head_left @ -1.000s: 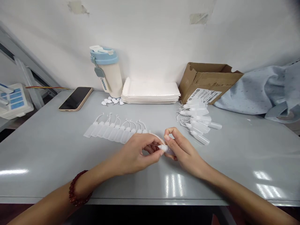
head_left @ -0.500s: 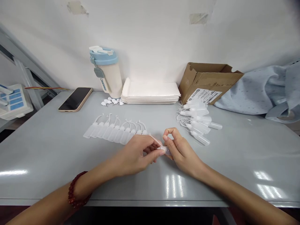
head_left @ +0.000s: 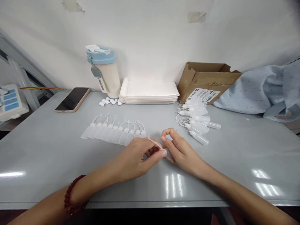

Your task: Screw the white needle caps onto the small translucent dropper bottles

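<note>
Between my hands is a small translucent squeeze bottle (head_left: 168, 153) with a thin white strap (head_left: 155, 142) sticking up to the left. My left hand (head_left: 142, 156) pinches its neck end between thumb and fingers. Around the bottle's body, my right hand (head_left: 181, 151) is closed, its thumb and index finger curled together above; part of the bottle is hidden in the palm. Beyond my left hand lies a row of similar bottles (head_left: 112, 132), side by side with their straps pointing away. To the right is a loose pile of more such bottles (head_left: 197, 125).
Small white caps (head_left: 110, 101) lie by a blue-lidded tumbler (head_left: 106, 75). A phone (head_left: 72, 99) rests at the left. Stacked white envelopes (head_left: 150, 92) and an open cardboard box (head_left: 207, 82) stand against the wall, with pale blue cloth (head_left: 255, 90) at the right.
The view has shifted slightly. My left fingers have moved a little at the bottle's neck, and the strap now lies lower across them. Both hands keep hold of the bottle.
</note>
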